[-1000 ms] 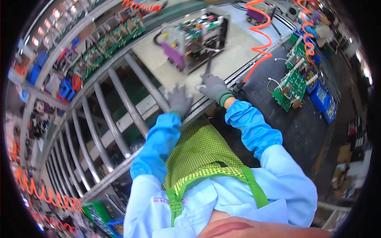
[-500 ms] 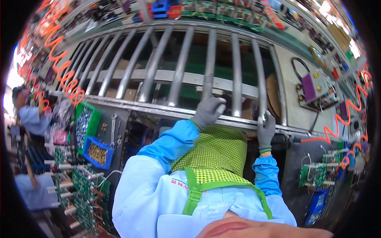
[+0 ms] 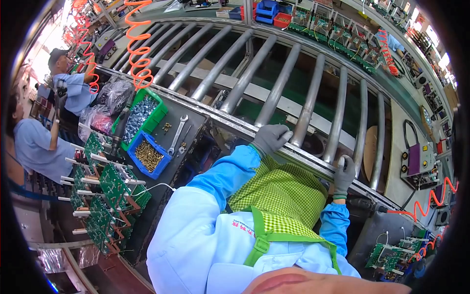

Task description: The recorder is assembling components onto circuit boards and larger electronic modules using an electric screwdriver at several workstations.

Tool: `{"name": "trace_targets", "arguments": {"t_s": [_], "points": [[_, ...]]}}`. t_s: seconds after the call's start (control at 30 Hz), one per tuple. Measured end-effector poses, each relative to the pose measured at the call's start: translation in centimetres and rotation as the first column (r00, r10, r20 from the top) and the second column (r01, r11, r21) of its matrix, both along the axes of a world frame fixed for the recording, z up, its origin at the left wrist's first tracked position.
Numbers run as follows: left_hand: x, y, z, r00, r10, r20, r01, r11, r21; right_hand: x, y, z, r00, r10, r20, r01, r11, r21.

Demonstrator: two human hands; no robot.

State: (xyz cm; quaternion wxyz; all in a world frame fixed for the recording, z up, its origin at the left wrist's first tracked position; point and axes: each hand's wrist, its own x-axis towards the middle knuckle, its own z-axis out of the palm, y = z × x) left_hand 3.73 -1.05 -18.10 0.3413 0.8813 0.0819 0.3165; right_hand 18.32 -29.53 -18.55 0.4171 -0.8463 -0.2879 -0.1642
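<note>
My left hand (image 3: pixel 270 139), in a grey glove, rests at the near metal rail (image 3: pixel 306 162) of a roller conveyor. Its fingers are curled in and I see nothing in them. Farther right along the same rail is my right hand (image 3: pixel 344 175), gloved too, with its fingers bent into a loose fist and no object showing. Bare metal rollers (image 3: pixel 280 88) stretch away beyond both hands. Blue sleeve covers reach to the wrists, and a green checked apron (image 3: pixel 281 193) lies between my arms.
On the left bench are a green bin (image 3: pixel 160 115) of silvery parts, a blue bin (image 3: pixel 162 169) of brass fasteners, a wrench (image 3: pixel 177 135) and upright green circuit boards (image 3: pixel 115 188). A purple-panelled device (image 3: pixel 416 159) stands right. Orange coiled hoses (image 3: pixel 142 66) hang. Two people (image 3: pixel 73 90) are at left.
The view has swung left and tilted, so the left bench and co-workers show more fully. Both hands keep nearly the same places at the rail.
</note>
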Motion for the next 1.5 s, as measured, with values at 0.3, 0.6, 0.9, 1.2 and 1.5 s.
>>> {"name": "trace_targets", "arguments": {"t_s": [0.3, 0.6, 0.9, 1.2, 1.5], "points": [[0.4, -0.1, -0.5, 0.995, 0.019, 0.099, -0.029, 0.994, 0.101, 0.5, -0.1, -0.9, 0.998, -0.009, 0.066, 0.013, 0.998, -0.066], [0.5, -0.3, -0.5, 0.993, 0.032, 0.111, -0.043, 0.994, 0.099, 0.4, 0.1, -0.6, 0.991, -0.019, 0.13, 0.031, 0.995, -0.092], [0.2, -0.2, -0.3, 0.995, 0.038, 0.095, -0.05, 0.991, 0.12, 0.1, 0.3, -0.6, 0.992, -0.031, 0.123, 0.039, 0.997, -0.07], [0.1, -0.2, 0.0, 0.996, 0.044, 0.081, -0.053, 0.992, 0.117, 0.0, 0.3, -0.5, 0.996, -0.019, 0.09, 0.026, 0.997, -0.078], [0.0, -0.3, 0.0, 0.996, 0.043, 0.076, -0.052, 0.99, 0.129, 0.0, 0.3, -0.8, 0.998, -0.031, 0.06, 0.034, 0.998, -0.059]]}}
